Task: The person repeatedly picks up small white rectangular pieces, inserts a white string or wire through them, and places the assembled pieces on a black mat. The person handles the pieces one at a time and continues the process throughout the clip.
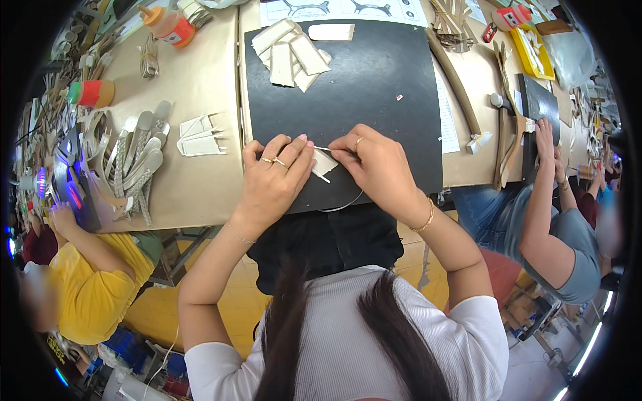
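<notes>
Both my hands work at the near edge of the black mat (374,80). My left hand (273,179) is curled closed, its fingertips pressing down on a small pale leather piece (324,163). My right hand (380,167) is closed in a pinch on a thin needle (322,148) that lies just above the piece, pointing left. A pale thread (348,204) loops from under the right hand over the mat's near edge. Left of the mat, on the tan tabletop (200,80), sits a folded pale piece (198,136), then a fan of grey straps (137,160) nearer the left edge. At the mat's far left corner lies a stack of cream cut pieces (289,52). An orange glue bottle (168,25) stands at the table's far edge.
</notes>
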The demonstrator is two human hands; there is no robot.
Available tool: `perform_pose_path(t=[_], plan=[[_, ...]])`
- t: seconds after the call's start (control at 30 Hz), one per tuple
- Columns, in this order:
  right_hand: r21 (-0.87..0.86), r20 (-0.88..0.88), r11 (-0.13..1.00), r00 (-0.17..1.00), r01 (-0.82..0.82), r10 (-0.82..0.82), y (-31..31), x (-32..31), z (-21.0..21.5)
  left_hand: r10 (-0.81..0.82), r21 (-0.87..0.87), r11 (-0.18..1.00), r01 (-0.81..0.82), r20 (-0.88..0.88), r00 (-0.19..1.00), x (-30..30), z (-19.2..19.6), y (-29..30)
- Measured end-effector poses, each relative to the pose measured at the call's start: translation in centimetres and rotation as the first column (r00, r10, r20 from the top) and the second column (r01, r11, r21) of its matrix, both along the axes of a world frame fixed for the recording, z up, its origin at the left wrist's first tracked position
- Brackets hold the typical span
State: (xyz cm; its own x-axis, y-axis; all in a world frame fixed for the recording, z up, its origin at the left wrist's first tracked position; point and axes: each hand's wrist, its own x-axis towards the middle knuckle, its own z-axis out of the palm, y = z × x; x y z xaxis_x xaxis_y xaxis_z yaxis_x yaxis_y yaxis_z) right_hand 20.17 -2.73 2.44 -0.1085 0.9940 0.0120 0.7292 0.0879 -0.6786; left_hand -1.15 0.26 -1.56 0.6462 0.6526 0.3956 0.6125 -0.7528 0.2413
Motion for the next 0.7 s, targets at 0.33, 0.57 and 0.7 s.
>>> perform_pose_path(t=[0.33, 0.57, 0.7], plan=[[0.3, 0.336, 0.919, 0.93, -0.255, 0.148, -2.4, 0.2, -1.1, 0.014, 0.007, 1.0, -0.014, -0.026, 1.0, 0.1, -0.3, 0.2], [0.289, 0.371, 0.912, 0.912, -0.293, 0.176, -2.4, 0.4, -0.7, 0.014, -0.029, 0.999, -0.017, -0.085, 0.996, 0.1, -0.2, -0.1], [0.29, 0.379, 0.909, 0.909, -0.298, 0.176, -2.3, 0.3, -0.5, 0.008, -0.038, 0.999, -0.013, -0.129, 0.992, -0.1, 0.0, -0.4]])
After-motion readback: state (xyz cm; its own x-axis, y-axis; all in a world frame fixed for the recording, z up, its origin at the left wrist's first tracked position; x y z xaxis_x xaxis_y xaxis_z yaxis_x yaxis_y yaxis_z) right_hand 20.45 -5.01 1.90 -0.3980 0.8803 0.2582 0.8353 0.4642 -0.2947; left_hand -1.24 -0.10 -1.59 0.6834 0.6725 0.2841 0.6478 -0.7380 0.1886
